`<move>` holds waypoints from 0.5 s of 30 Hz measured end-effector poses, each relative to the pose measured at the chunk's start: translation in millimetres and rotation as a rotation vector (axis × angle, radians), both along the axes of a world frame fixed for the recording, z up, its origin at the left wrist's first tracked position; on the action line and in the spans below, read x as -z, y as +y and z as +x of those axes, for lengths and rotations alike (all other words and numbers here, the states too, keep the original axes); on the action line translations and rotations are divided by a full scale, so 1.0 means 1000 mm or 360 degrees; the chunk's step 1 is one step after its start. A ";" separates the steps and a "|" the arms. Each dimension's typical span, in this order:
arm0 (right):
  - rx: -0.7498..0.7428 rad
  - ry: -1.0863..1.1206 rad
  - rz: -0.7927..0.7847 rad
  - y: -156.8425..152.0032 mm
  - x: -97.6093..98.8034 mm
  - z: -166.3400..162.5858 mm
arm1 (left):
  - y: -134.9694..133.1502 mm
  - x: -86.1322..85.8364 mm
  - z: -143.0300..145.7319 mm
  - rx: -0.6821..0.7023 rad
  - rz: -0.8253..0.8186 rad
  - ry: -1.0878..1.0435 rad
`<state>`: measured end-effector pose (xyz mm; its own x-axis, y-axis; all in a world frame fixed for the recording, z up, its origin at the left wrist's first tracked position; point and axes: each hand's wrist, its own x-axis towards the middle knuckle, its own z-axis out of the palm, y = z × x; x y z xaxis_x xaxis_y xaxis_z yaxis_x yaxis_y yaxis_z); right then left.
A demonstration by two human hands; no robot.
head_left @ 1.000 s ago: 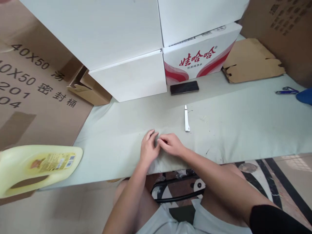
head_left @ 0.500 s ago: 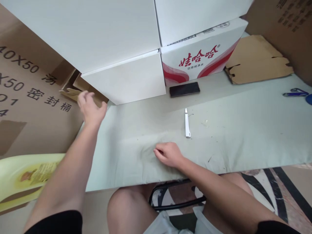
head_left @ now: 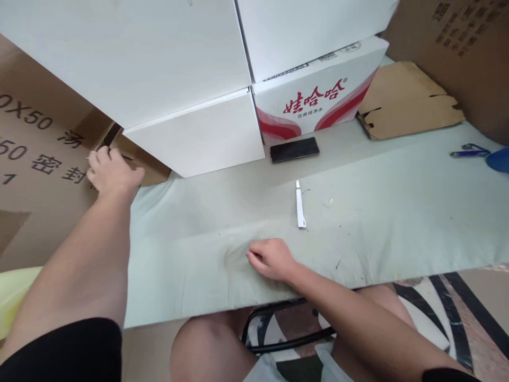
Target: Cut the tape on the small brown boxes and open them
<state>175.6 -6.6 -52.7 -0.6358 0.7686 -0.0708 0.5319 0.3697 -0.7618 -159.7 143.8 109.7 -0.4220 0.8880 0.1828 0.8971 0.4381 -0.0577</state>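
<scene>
My left hand is at the small brown cardboard box on the left, its bent fingers over the box's near left edge and the thumb held apart. The hand covers the flap there, and I cannot tell whether the fingertips press on it. My right hand rests on the cloth-covered table, curled into a loose fist with nothing showing in it. Beyond it lies a white-handled knife with a short blade, touched by neither hand.
White boxes are stacked at the back, beside a red-and-white printed carton. A black phone lies before them. Flattened cardboard and a blue-handled tool are at right. A large printed carton and yellow container stand left.
My left hand has moved left and slightly down, onto the edge of the small cardboard box, covering its flap. My right hand stays in its fist on the table. The view has shifted a little.
</scene>
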 end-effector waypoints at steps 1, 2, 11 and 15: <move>-0.0003 -0.0003 0.0000 0.000 -0.001 0.000 | -0.001 -0.003 -0.002 0.0016 -0.0001 -0.0036; -0.0004 -0.0006 0.0001 0.001 -0.001 0.000 | -0.001 -0.006 -0.004 0.0008 0.0026 -0.0072; -0.0009 -0.0017 0.0013 0.000 0.000 -0.001 | 0.005 0.003 -0.014 -0.0027 0.0071 -0.0194; -0.0001 -0.0020 0.0035 0.000 0.001 0.000 | -0.003 -0.002 -0.019 0.0027 -0.0008 -0.0142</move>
<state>175.4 -7.0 -54.2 -0.6352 0.7698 -0.0618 0.5412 0.3866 -0.7468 -178.8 141.0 112.1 -0.4214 0.8959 0.1409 0.9059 0.4229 0.0210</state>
